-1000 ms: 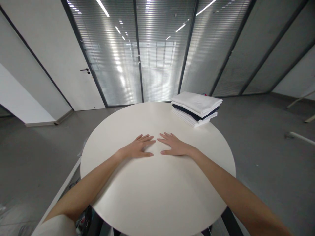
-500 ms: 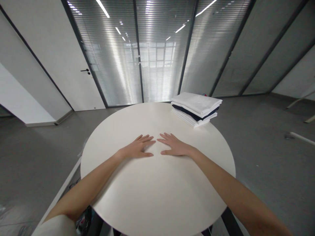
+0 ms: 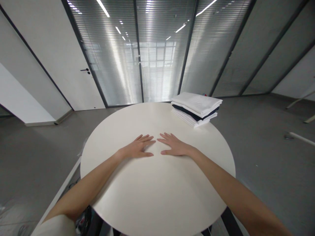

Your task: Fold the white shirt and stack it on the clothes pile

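Observation:
Palm down on the round white table (image 3: 157, 193) lies my left hand (image 3: 139, 146), open, with its fingers spread and holding nothing. My right hand (image 3: 175, 145) mirrors it just to the right, also flat on the tabletop, fingers apart and nothing in them. A narrow gap separates the two sets of fingertips. Beyond my right hand, at the table's far right edge, sits a stack of folded cloth (image 3: 197, 105). White layers make up its top and bottom, with a dark navy layer between them. Neither hand touches the stack.
Behind the table stands a glass partition with blinds (image 3: 159, 59). A white door (image 3: 73, 65) with a black handle is at the left. Pale furniture legs (image 3: 301, 137) rest on the grey floor (image 3: 265, 183) at the right. A dark bag-like item (image 3: 85, 221) shows below the table's left edge.

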Tool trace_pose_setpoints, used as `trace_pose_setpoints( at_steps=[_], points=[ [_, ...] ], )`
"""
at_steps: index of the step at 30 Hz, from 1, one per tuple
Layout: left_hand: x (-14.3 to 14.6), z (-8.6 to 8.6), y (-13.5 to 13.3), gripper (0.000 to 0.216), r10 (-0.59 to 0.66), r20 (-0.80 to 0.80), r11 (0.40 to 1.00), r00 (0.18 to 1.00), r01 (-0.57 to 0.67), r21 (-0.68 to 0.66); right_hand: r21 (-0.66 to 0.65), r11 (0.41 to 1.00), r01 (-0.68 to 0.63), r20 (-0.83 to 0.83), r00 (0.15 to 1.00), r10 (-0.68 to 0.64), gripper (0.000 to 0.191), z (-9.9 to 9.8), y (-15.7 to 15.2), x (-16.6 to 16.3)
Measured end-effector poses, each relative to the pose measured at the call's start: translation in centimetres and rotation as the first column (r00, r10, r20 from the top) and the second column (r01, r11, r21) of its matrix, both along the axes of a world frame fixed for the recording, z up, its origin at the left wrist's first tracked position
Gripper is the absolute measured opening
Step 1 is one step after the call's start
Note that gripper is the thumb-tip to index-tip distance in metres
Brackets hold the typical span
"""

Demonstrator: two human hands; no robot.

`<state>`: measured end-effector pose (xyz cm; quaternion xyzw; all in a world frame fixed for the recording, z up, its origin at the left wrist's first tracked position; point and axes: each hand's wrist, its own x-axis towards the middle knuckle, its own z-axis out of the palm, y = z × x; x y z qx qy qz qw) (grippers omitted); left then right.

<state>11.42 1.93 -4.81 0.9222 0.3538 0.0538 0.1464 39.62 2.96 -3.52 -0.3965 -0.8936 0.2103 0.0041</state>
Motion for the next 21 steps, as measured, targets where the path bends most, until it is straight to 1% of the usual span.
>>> trace_pose_setpoints(
  at_steps=[6, 12, 21],
  points=[
    [-0.04, -0.11, 0.04, 0.081, 0.002, 0.008, 1.0, 1.0, -0.002, -0.003, -0.002, 1.0, -0.004, -0.001, 1.0, 0.004, 0.095, -0.03, 0.05, 0.08],
    [-0.15, -0.26, 0.12, 0.08, -0.007, 0.036, 1.0, 0.999, 0.007, -0.008, -0.012, 1.0, -0.003, -0.036, 0.999, 0.002, 0.096, -0.21, 0.16, 0.16],
    [-0.13, -0.41, 0.2, 0.08, -0.003, 0.033, 1.0, 0.999, 0.003, -0.006, -0.012, 1.0, 0.002, -0.01, 1.0, -0.002, 0.096, -0.07, 0.09, 0.09]
  ],
)
